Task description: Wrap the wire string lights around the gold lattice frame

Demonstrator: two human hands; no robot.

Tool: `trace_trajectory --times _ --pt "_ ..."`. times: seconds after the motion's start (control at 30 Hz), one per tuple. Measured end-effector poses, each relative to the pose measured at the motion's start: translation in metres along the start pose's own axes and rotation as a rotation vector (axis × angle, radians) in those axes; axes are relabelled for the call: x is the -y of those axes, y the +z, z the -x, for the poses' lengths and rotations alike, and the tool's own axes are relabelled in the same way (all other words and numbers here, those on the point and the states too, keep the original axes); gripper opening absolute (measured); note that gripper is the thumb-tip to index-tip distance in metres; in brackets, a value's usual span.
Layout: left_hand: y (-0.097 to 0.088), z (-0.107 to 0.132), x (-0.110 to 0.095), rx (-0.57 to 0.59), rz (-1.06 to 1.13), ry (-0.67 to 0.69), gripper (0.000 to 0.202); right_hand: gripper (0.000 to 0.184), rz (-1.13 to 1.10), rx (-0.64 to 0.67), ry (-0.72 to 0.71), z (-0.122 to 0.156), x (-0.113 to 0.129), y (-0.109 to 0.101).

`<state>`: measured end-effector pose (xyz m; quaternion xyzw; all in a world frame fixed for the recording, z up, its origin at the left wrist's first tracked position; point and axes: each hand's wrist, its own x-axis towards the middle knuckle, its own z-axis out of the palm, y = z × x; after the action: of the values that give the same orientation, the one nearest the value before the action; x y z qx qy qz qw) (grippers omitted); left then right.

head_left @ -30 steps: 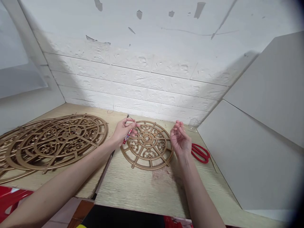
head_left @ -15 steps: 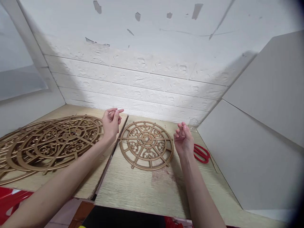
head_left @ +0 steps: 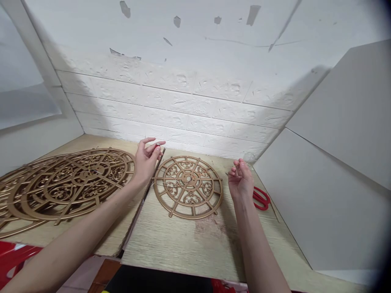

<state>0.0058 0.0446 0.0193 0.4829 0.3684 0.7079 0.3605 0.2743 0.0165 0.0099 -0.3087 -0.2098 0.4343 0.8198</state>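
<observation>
My left hand [head_left: 147, 160] is raised near the back edge of the wooden boards, its thumb and a finger closed on a small red object [head_left: 157, 146] whose kind I cannot make out. On the right, my right hand [head_left: 241, 181] is pinched at the fingertips, with what looks like a thin strand [head_left: 246, 164] there. Between the hands lies a round gold openwork panel [head_left: 192, 198] with scroll patterns; thin wire crosses its left half. Red-handled scissors [head_left: 262, 198] lie behind my right wrist, partly hidden by it.
Several similar gold panels [head_left: 73, 183] are stacked on the left board, with yellow wire [head_left: 91, 165] on top. A gap [head_left: 136, 228] separates the two boards. A white brick-patterned wall [head_left: 198, 118] stands behind, with grey-white panels [head_left: 332, 195] at the right side.
My left hand has shifted slightly right, and the red object now shows at its fingertips. My right hand has moved a little to the right. The panels stay put.
</observation>
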Motion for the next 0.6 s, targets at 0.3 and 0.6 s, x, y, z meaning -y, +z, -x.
trace_trajectory --times 0.3,0.6 --pt "0.0062 0.0099 -0.0043 0.176 0.003 -0.056 0.034 0.027 -0.031 0.017 0.037 0.0007 0.0005 0.0010" --pt "0.0037 0.0084 -0.0011 0.206 -0.024 -0.054 0.031 0.025 -0.060 0.022 0.067 -0.0017 -0.0013 -0.0019"
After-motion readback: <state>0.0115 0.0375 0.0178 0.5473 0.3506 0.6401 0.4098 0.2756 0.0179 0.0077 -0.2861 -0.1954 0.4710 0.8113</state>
